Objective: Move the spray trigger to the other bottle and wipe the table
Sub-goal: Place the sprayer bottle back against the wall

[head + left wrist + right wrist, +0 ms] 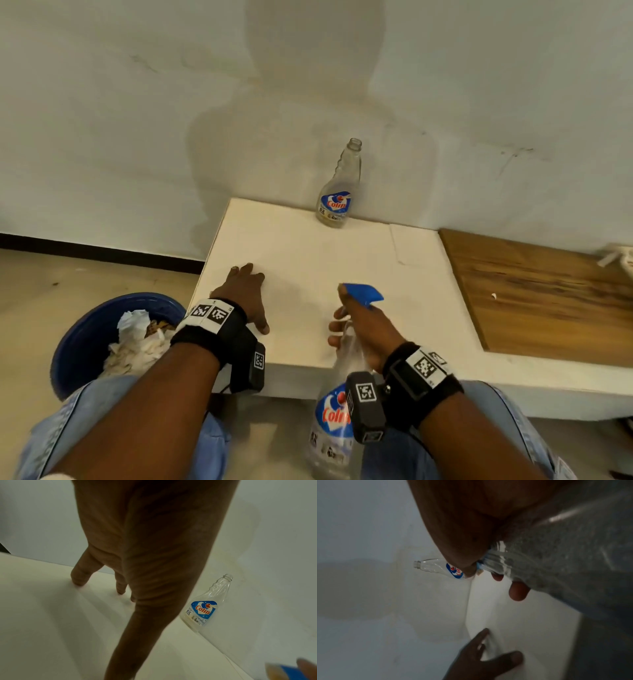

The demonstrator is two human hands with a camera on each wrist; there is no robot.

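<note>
The blue plastic spray trigger point(363, 295) is seen already fitted on a clear labelled plastic bottle point(331, 421), which is grasped at the neck by the right hand point(363, 329), its fingers point(337, 325) curled round it above the near edge of the white tabletop point(342, 260). The transfer is judged done. A second clear bottle, uncapped point(337, 186), stands well apart at the wall. Spraying and wiping appear left; no cloth is held. The left hand point(248, 291) is laid flat on the tabletop, fingers released.
</note>
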